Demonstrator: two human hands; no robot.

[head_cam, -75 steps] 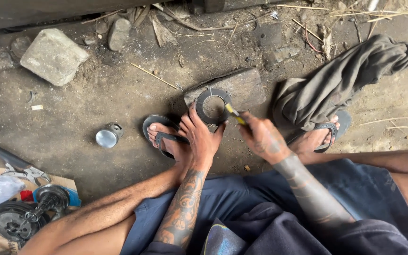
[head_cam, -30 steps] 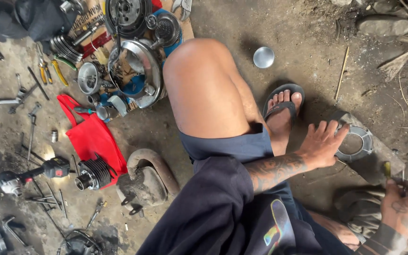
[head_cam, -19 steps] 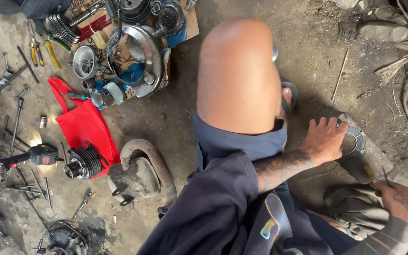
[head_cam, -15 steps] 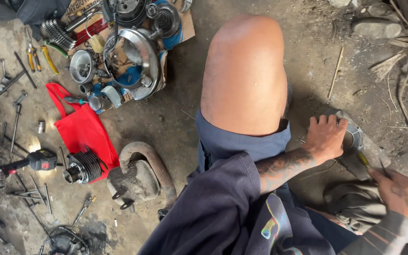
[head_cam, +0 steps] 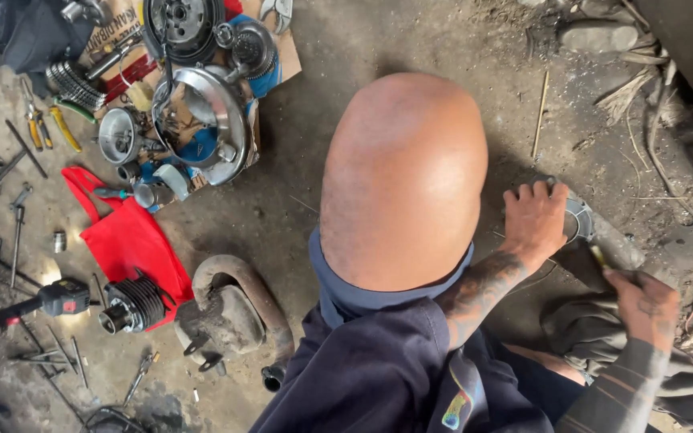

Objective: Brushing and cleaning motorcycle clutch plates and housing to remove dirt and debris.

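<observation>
My left hand [head_cam: 534,223] lies over a round grey metal part [head_cam: 583,218] that rests on a block on the dirt floor, with the fingers curled across its rim. My right hand [head_cam: 643,300] is just right of it and below, closed around a tool with a yellow handle [head_cam: 598,256] whose tip points at the part. My bare knee [head_cam: 403,176] fills the middle of the view and hides the ground in front of the part. Most of the part is covered by my left hand.
A red cloth bag [head_cam: 126,240], a finned engine cylinder [head_cam: 132,303] and a rusty exhaust pipe [head_cam: 238,309] lie at lower left. A shiny round cover [head_cam: 210,120], pliers [head_cam: 50,128] and loose tools are scattered at upper left. A grey cloth [head_cam: 595,337] lies under my right arm.
The view has swung left and down from the hands toward the scattered parts. My knee now looms larger in the centre. Both hands stay at the round part.
</observation>
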